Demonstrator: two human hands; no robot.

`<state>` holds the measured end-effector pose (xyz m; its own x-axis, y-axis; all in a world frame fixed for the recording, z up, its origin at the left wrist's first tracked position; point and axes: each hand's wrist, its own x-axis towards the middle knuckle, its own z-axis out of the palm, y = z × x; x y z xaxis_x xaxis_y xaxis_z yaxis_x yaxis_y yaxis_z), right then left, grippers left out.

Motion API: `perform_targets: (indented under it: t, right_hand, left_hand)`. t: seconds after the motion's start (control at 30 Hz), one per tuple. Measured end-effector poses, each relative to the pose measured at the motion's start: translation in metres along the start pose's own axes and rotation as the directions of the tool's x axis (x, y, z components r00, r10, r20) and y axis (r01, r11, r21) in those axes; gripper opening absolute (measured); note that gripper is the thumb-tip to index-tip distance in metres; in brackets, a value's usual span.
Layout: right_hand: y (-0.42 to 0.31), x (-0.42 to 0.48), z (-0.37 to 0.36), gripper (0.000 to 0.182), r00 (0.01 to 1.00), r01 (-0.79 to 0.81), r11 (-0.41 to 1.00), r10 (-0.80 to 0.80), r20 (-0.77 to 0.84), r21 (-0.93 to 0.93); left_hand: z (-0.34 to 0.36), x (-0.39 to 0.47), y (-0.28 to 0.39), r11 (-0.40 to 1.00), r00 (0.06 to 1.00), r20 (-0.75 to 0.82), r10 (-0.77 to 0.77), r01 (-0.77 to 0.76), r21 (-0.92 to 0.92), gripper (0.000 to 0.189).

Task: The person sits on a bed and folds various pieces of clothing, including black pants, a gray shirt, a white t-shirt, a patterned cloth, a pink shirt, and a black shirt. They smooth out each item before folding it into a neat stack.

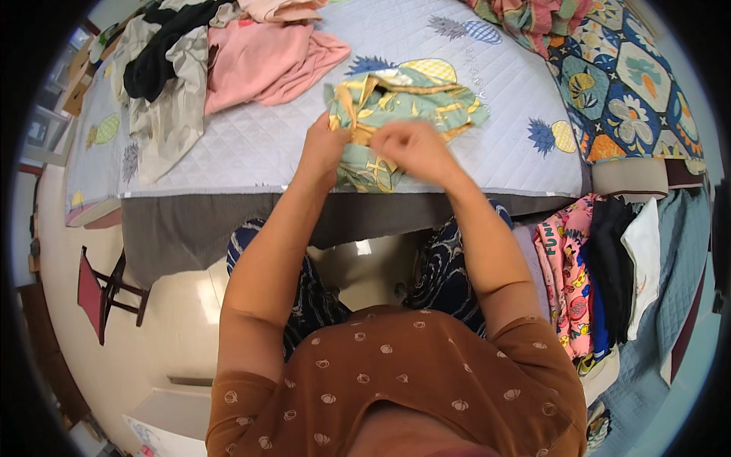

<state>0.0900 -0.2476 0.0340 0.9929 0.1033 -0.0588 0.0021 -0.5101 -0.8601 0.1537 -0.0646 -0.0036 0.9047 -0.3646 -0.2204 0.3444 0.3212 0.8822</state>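
Note:
Before me a green and yellow printed garment [411, 108] lies bunched on a quilted bed cover [245, 148], near the bed's front edge. My left hand [326, 145] grips its left side, by a yellow-orange strip of the cloth. Close to the middle of the garment is my right hand [412, 149], blurred, with its fingers curled; whether it pinches the cloth cannot be made out. Part of the garment hangs down between my hands towards the bed's edge.
A pink garment [268, 63], a black one [154, 63] and a grey-white one [171, 125] lie on the bed at left. Folded clothes [571, 274] are stacked at right, below a patterned pillow or cloth [634, 85]. A red-topped stool [91, 297] stands on the floor at left.

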Motion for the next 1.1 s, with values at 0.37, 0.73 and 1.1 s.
perform_targets:
  t: [0.37, 0.73, 1.1]
  right_hand:
    - [0.054, 0.072, -0.035, 0.033, 0.983, 0.022, 0.979, -0.058, -0.172, -0.204]
    - [0.087, 0.069, -0.121, 0.028, 0.439, 0.444, 0.513, 0.590, -0.677, 0.735]
    - [0.032, 0.018, 0.008, 0.088, 0.947, 0.319, 0.712, -0.264, 0.183, -0.626]
  left_hand:
    - [-0.005, -0.008, 0.049, 0.962, 0.962, 0.269, 0.042, -0.112, 0.250, 0.055]
    - [-0.083, 0.002, 0.087, 0.295, 0.334, -0.212, 0.918, -0.221, 0.929, 0.045]
    - [-0.035, 0.000, 0.030, -0.437, 0.706, 0.557, 0.438, -0.375, 0.818, 0.041]
